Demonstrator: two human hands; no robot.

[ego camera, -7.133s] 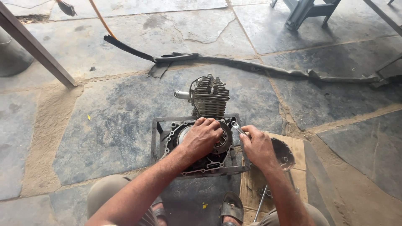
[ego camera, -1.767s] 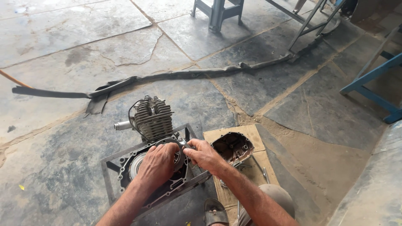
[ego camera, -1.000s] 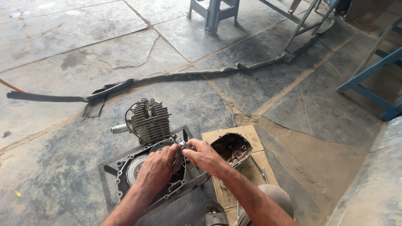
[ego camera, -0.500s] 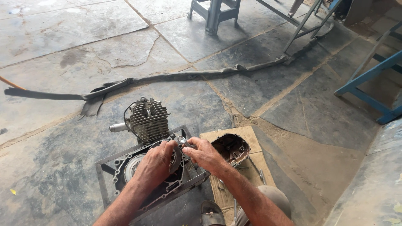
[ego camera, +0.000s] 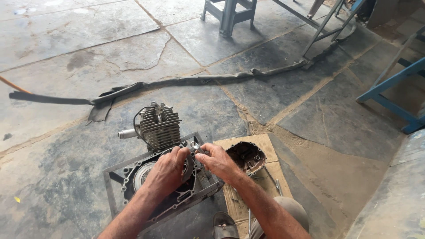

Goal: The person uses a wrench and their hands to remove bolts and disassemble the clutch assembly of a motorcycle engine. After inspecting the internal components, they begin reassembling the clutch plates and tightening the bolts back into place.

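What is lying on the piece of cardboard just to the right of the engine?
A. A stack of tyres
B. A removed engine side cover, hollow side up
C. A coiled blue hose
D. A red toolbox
B: on the cardboard beside the engine lies a rounded metal engine cover with its dark hollow inside facing up, close by the right hand.
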